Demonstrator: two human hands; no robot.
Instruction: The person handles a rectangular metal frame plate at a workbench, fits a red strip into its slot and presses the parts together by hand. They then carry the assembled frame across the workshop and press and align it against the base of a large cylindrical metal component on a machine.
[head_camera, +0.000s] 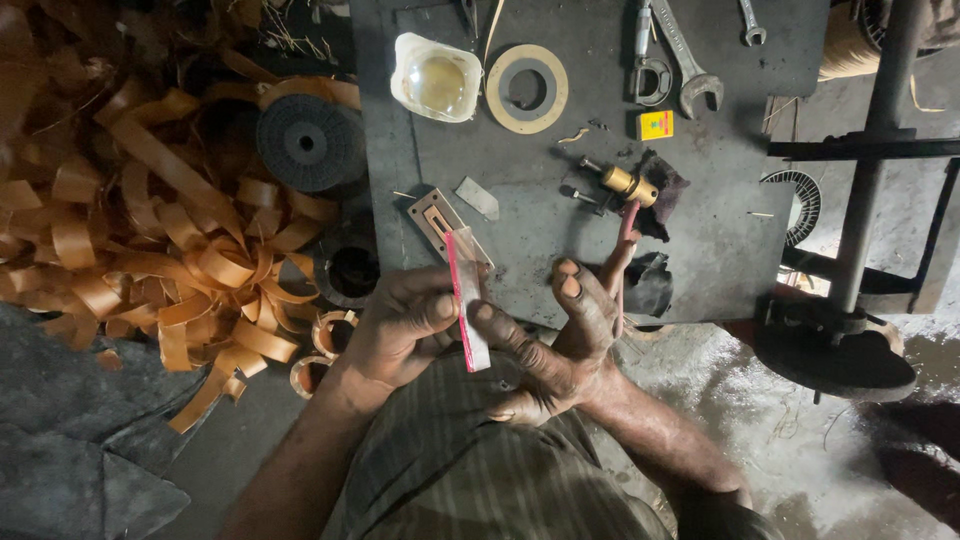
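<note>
My left hand (400, 330) and my right hand (555, 340) meet just above my lap, in front of a dark metal work plate (540, 230). Both pinch a narrow strip (466, 300), translucent with a red edge, which stands nearly upright between them. The left thumb presses its side; the right index finger touches it from the right, and the other right fingers are spread upward. A small slotted metal plate (437, 218) lies on the work plate just behind the strip.
On the plate lie a white cup (436, 78), a tan ring (527, 88), spanners (690, 70), a yellow box (655, 124) and a brass fitting with a red hose (628, 185). Curled orange strips (150, 240) and a black spool (308, 142) lie at left. A metal stand (860, 200) is right.
</note>
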